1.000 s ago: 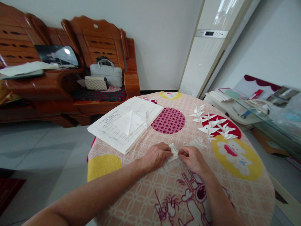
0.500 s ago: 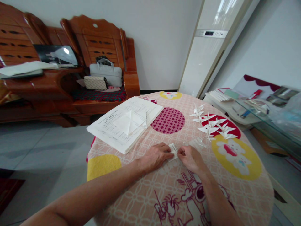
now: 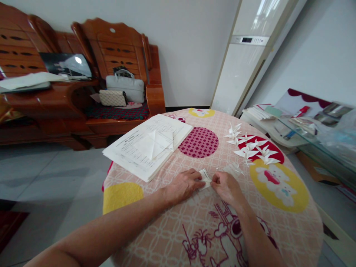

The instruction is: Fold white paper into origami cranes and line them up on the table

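Observation:
Between my hands on the tablecloth lies a small folded piece of printed white paper (image 3: 206,177). My left hand (image 3: 187,182) rests on its left side, fingers together and pressing the paper against the table. At its right edge my right hand (image 3: 226,185) pinches the paper between thumb and curled fingers. Several white folded paper cranes (image 3: 249,149) stand in a group beyond my right hand. To the left is a stack of printed sheets (image 3: 130,157), with a folded white paper square (image 3: 157,144) lying on top.
A patterned tablecloth (image 3: 167,230) covers the round table. Past it stand a wooden chair (image 3: 116,40) holding a grey bag (image 3: 130,89) and a light quilted purse (image 3: 112,98). To the right is a glass-topped side table (image 3: 314,142) with assorted items; a tall white air conditioner (image 3: 236,66) stands behind.
My right hand has shifted very slightly at the folded paper's right edge, and a bit more of the paper shows. My left hand stays in place.

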`<state>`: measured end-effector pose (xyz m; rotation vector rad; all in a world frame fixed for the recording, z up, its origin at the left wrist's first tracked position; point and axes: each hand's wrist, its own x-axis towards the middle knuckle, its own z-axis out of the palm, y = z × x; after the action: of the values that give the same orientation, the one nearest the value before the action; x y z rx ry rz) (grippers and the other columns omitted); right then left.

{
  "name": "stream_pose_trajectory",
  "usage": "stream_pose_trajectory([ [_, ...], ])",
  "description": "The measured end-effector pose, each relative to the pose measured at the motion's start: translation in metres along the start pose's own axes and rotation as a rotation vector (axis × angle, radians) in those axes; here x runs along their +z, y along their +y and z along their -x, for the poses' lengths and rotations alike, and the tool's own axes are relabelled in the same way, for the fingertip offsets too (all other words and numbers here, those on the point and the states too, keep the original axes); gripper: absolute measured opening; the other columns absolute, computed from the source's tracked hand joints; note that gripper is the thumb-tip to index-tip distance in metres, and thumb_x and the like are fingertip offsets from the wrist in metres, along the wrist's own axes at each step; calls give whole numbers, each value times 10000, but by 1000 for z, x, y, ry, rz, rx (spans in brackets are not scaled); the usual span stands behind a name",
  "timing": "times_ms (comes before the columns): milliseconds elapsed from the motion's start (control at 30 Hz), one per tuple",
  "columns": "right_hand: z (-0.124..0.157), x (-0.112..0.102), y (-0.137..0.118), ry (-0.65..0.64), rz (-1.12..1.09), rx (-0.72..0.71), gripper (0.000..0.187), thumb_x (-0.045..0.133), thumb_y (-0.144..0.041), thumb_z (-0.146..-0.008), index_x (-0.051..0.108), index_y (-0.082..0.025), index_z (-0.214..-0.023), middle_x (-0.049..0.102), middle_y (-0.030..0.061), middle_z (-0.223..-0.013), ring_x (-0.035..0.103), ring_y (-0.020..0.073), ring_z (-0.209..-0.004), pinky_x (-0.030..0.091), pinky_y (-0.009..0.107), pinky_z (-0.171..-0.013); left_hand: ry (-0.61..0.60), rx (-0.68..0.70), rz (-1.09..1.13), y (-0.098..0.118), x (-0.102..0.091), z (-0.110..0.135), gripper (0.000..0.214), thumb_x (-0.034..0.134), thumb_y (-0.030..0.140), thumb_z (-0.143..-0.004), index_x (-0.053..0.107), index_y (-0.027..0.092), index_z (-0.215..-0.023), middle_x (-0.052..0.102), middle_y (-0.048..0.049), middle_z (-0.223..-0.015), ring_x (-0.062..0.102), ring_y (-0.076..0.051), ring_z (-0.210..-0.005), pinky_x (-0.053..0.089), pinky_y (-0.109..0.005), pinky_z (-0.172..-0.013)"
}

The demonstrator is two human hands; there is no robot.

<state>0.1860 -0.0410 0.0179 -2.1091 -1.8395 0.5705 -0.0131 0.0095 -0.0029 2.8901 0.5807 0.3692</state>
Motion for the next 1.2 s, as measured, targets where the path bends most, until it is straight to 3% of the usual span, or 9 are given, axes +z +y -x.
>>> stream_pose_trajectory([
  [100,0,-1,13,14,-118,9,94,540,-111,-679,587,-182,-638,618,12,-585,545,141,-554,323,242,-528,3,5,-3,-1,0,0,211,520,238,-923,653,232,-1086,619,-65,-997,534,-203,-977,458,-297,-833],
  [200,1,1,18,55,-380,26,83,522,-152,-689,599,-182,-681,600,-4,-566,539,136,-514,359,231,-497,8,13,-7,-1,0,0,206,513,240,-926,653,229,-1076,620,-66,-1008,535,-202,-979,455,-295,-836],
  [367,-3,11,2,76,-662,-42,149,538,-263,-739,635,-170,-803,627,-2,-621,574,142,-528,419,235,-500,15,5,-23,0,2,0,201,530,241,-918,659,233,-1073,628,-64,-1014,551,-209,-969,464,-303,-823],
  [500,-7,18,-9,35,-596,-119,84,561,-172,-679,636,-169,-718,649,12,-639,607,151,-609,444,237,-572,22,74,27,-7,-1,0,209,517,208,-923,658,209,-1078,641,-75,-1046,569,-196,-983,470,-305,-856],
  [700,-8,21,-12,32,-431,-68,97,601,-119,-647,646,-165,-720,632,4,-619,586,146,-594,421,234,-565,-12,258,233,-25,-17,4,264,512,86,-881,670,179,-1071,645,-111,-1179,563,-205,-1139,445,-318,-985],
  [967,-6,22,-26,87,-257,-38,108,605,-94,-611,631,-169,-683,609,-2,-611,561,140,-594,385,230,-566,28,259,376,-33,-19,4,289,479,53,-873,708,187,-989,683,-121,-1140,597,-198,-1140,467,-339,-1002],
  [1200,-5,10,-4,56,-325,-13,169,528,-53,-607,654,-152,-663,636,10,-603,593,151,-584,413,232,-556,84,248,379,-34,-13,7,242,502,70,-867,689,161,-989,672,-129,-1170,591,-192,-1151,461,-330,-1011],
])
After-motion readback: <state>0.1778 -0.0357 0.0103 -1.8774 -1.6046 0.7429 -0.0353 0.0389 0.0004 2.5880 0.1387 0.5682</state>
